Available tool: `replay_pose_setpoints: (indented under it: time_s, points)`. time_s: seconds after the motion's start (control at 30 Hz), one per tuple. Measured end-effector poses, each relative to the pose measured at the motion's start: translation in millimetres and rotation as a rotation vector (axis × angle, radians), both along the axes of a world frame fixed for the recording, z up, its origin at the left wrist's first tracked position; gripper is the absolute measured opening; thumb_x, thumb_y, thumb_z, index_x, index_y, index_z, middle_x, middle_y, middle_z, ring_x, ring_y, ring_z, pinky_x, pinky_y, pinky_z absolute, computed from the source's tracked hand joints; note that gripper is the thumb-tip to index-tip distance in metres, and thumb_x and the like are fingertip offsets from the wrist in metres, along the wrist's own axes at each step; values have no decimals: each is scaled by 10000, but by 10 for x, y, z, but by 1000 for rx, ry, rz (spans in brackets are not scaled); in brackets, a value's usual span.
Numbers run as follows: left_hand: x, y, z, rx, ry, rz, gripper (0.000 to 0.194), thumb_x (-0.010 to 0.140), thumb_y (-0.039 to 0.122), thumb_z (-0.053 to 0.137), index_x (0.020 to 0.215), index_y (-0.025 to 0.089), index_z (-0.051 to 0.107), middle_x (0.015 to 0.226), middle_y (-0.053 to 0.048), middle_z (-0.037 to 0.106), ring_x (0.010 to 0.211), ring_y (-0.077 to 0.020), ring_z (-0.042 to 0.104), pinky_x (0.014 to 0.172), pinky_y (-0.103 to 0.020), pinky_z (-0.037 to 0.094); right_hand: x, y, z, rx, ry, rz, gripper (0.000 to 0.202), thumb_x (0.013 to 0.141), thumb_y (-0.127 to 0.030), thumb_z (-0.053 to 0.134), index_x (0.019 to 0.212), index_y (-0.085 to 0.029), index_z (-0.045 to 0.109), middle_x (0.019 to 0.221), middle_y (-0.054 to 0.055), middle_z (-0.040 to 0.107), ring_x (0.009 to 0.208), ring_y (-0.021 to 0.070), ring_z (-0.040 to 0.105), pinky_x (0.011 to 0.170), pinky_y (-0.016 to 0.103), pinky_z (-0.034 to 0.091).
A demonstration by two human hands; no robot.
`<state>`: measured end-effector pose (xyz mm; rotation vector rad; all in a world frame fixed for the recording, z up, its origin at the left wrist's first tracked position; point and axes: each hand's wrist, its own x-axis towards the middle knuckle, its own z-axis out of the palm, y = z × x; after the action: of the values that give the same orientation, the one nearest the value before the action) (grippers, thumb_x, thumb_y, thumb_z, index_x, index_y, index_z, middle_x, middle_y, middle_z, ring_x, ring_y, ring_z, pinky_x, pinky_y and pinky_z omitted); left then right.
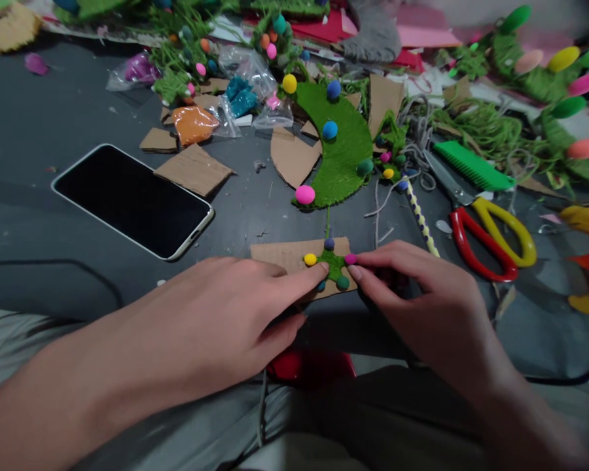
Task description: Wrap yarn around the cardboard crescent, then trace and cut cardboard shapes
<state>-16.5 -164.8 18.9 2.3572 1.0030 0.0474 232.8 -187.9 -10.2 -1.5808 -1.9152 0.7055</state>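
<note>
A small green yarn-wrapped star point(332, 264) lies on a cardboard piece point(275, 251) near the table's front edge. Coloured balls sit at its points, among them yellow, blue and dark green ones. My left hand point(240, 307) presses an extended index fingertip on the star's left side, its thumb apart below. Between the thumb and index finger of my right hand point(412, 288) is the magenta ball point(350, 260) at the star's right point. A green thread joins the star's top to a green crescent moon point(351, 144) studded with coloured balls.
A phone point(132, 199) lies at left beside cardboard scraps point(195, 170). To the right are red-and-yellow-handled scissors point(483, 242), a green comb point(474, 165) and a dotted stick point(422, 216). Bags of coloured material point(194, 124), tangled green yarn point(491, 131) and more decorated pieces crowd the back.
</note>
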Motion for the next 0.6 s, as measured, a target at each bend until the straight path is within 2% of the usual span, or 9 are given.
replay_pose_setpoints:
  time_s: [0.1,0.17,0.4,0.53,0.6]
  points:
    - [15,-26,10,5,57,-7,483,990,322,526,1472,346,536,997,-40,781,769,-234,737,670,-339,522,-3,-24,8,33,10,57,111,942,-187,683,1008,-221,765,939,40,721,822,163,667,725,314,529]
    - [25,-52,12,15,75,-4,509,990,309,513,1498,339,500,940,-38,777,722,-231,729,633,-338,504,-4,-37,19,45,-3,72,109,940,-187,680,1001,-217,765,933,44,708,818,165,661,718,320,525]
    - [43,-177,-64,64,112,-26,706,960,258,513,1617,315,261,769,18,733,586,-220,676,497,-352,329,-3,-68,9,59,-62,88,111,950,-217,659,1012,-230,750,945,49,678,805,171,644,686,328,512]
    - [90,-245,-71,87,124,-34,734,954,228,485,1638,185,224,730,0,713,528,-227,629,478,-369,266,11,-69,-7,47,-60,78,147,939,-227,686,1068,-248,752,964,38,683,820,167,650,689,326,514]
    - [114,-275,-57,47,110,-20,724,962,221,465,1639,140,221,738,-27,713,536,-230,619,486,-374,263,14,-70,-5,39,-62,74,139,935,-233,696,1060,-253,752,969,38,684,833,170,653,698,330,517]
